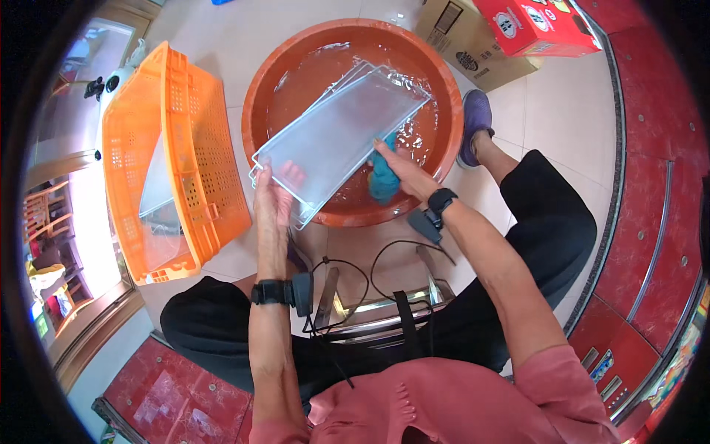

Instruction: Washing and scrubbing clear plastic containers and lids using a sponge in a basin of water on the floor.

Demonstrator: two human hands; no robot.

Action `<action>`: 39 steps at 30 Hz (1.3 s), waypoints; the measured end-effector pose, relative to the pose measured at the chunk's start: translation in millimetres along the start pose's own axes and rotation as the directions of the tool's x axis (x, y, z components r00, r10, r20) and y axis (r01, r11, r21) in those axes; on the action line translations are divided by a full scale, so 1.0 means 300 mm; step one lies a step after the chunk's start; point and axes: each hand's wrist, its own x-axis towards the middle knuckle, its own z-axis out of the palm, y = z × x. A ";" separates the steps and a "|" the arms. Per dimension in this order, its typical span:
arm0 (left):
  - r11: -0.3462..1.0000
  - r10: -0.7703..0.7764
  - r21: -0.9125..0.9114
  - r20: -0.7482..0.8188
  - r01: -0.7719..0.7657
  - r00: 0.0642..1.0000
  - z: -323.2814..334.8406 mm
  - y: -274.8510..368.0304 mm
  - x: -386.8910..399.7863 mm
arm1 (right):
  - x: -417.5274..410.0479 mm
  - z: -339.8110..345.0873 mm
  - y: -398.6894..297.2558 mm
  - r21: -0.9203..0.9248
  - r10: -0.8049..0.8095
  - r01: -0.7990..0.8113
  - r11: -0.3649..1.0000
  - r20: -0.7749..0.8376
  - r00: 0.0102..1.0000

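My left hand [274, 194] grips the near left corner of a translucent rectangular panel with a wire rim [344, 139]. The panel lies slanted over a round orange-brown plastic basin [255, 100] that holds water. Beneath it, the wire edges of at least one more frame show. My right hand [402, 166] has its thumb on the panel's right long edge and holds a wet blue cloth [384, 177] below that edge. Both wrists wear black straps with small devices.
An orange perforated plastic crate [208, 150] with clear panels [158, 183] inside stands on the left. A cardboard box [477, 61] and a red box [538, 28] stand behind at right. Red cabinets [643, 194] line the right side. Black cables [366, 277] hang between my arms.
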 end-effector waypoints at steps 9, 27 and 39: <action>0.992 -0.124 0.005 -0.080 0.124 0.989 -0.123 -0.050 0.109 | 0.127 -0.091 0.061 -0.976 -0.435 -0.175 0.133 -0.216 0.874; 0.996 -0.048 -0.083 -0.110 0.039 0.993 -0.092 -0.107 0.081 | -0.038 0.339 -0.075 -0.574 -0.188 0.667 0.475 0.675 0.714; 0.992 -0.063 -0.116 -0.066 0.055 0.996 -0.097 -0.116 0.043 | 0.218 0.456 0.002 -0.682 -0.591 0.729 -0.055 0.611 0.527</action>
